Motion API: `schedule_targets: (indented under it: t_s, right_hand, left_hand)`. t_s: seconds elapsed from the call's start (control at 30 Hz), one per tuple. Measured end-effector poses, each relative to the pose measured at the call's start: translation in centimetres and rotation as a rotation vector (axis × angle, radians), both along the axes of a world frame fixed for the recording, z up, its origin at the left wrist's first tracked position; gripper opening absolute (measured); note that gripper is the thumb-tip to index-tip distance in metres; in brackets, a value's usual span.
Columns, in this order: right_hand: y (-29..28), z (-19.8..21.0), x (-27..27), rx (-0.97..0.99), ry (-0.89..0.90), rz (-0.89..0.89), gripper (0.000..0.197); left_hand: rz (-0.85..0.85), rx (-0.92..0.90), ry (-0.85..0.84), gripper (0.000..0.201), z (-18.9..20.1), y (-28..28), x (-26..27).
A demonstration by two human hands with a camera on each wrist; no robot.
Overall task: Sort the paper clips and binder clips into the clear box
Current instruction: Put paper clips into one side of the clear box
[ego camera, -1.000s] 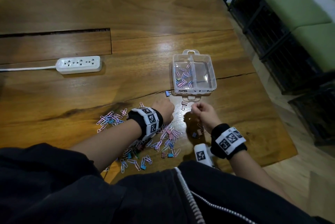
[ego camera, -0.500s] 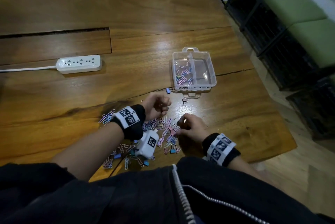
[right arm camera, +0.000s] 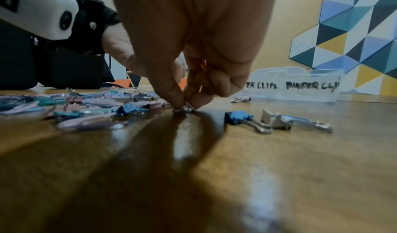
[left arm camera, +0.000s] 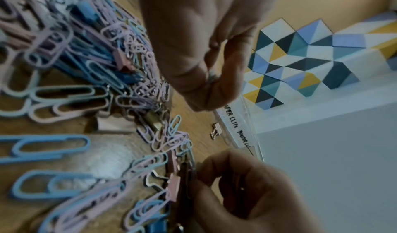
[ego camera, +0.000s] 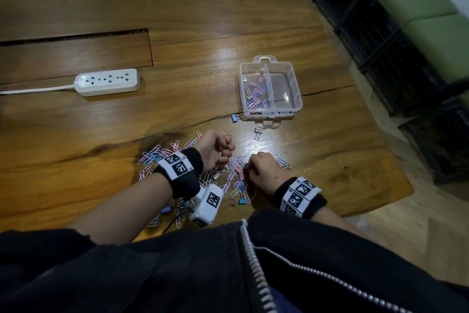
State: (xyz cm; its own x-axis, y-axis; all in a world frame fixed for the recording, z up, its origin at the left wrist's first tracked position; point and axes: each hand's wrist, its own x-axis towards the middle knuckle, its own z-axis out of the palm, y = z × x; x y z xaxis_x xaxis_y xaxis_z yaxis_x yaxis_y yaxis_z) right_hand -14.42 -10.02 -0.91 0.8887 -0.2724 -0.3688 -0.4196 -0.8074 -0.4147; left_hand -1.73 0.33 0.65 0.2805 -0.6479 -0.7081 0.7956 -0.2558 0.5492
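The clear box [ego camera: 291,79] stands past the hands; its left compartment holds several paper clips, the right one looks bare. Its front reads "PAPER CLIPS" and "BINDER CLIPS" in the right wrist view [right arm camera: 294,85]. A pile of pastel paper clips and small binder clips [ego camera: 234,178] lies near the table's front edge. My right hand [ego camera: 247,166] reaches down at the pile's right side, thumb and finger pinching a paper clip [right arm camera: 184,108] against the wood. My left hand [ego camera: 225,151] hovers over the pile with curled fingers, a bluish paper clip [left arm camera: 212,76] pinched at its thumb.
A blue binder clip [ego camera: 234,118] and a silver one [ego camera: 258,132] lie just in front of the box. Another blue binder clip [right arm camera: 238,117] lies right of my right hand. A white power strip [ego camera: 107,81] sits far left. The table edge runs close on the right.
My right hand has come back leftward and down from in front of the box onto the pile's edge and closed on a clip. The left hand turned over the pile.
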Motion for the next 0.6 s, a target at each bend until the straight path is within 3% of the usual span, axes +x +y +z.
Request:
schedule_targets:
  t_s: [0.07, 0.17, 0.23, 0.3, 0.37, 0.43, 0.5, 0.6]
  right_hand:
    - [0.1, 0.0, 0.1, -0.014, 0.001, -0.005, 0.017]
    - [0.0, -0.2, 0.4, 0.028, -0.001, -0.033, 0.020]
    - [-0.3, -0.6, 0.4, 0.059, -0.040, -0.042, 0.022]
    - [-0.8, -0.7, 0.3, 0.122, -0.054, -0.121, 0.022]
    - [-1.2, -0.4, 0.2, 0.235, -0.089, -0.248, 0.016]
    - [-1.6, 0.2, 0.1, 0.451, -0.147, -0.439, 0.011]
    - [-2.2, 0.7, 0.3, 0.707, -0.181, -0.618, 0.019]
    - [-3.0, 0.8, 0.5, 0.991, -0.183, -0.779, 0.022]
  left_hand:
    - [-0.175, 0.117, -0.204, 0.013, 0.2, -0.2, -0.2]
    - [-0.650, 0.389, -0.941, 0.013, 0.3, 0.0, -0.9]
    - [-0.906, 0.459, -1.257, 0.027, 0.1, 0.5, -1.3]
    - [-1.045, 0.494, -1.402, 0.053, -0.5, 0.8, -1.7]
    - [-1.053, 0.521, -1.495, 0.060, -1.0, 0.9, -1.8]
    - [-1.029, 0.512, -1.552, 0.052, -1.3, 0.8, -2.1]
    - [-1.018, 0.483, -1.573, 0.041, -1.6, 0.7, -2.5]
    - [-1.016, 0.467, -1.583, 0.030, -1.9, 0.4, -3.1]
